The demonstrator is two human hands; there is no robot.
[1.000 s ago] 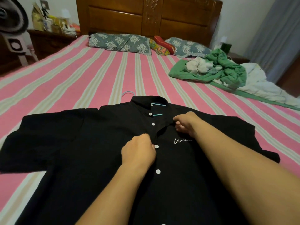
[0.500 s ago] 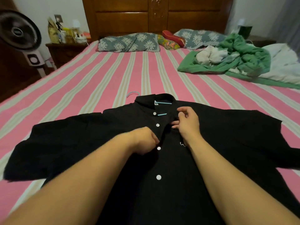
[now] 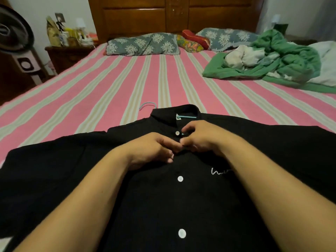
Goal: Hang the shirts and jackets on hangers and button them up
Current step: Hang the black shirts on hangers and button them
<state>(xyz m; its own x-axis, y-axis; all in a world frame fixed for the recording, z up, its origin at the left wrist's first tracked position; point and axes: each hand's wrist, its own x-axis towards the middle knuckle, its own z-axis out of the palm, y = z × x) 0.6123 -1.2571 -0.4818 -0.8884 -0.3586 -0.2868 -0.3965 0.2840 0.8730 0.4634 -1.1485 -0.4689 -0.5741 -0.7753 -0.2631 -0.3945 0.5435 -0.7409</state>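
Observation:
A black short-sleeved shirt (image 3: 254, 151) with white buttons lies flat, front up, on the striped bed. A light blue hanger is inside it; its hook (image 3: 147, 104) sticks out above the collar. My left hand (image 3: 154, 151) and my right hand (image 3: 200, 139) meet at the placket just below the top white button (image 3: 177, 132). Both pinch the black fabric edges there with curled fingers. The button between the fingertips is hidden. Two lower buttons (image 3: 180, 178) show fastened.
The pink and beige striped bed (image 3: 109, 91) stretches ahead to patterned pillows (image 3: 143, 44) and a wooden headboard. A heap of green and white clothes (image 3: 272, 60) lies at the right. A fan (image 3: 16, 39) and a cluttered nightstand (image 3: 69, 51) stand left.
Both hands have moved up the placket toward the collar and come together. The view has leaned closer over the shirt.

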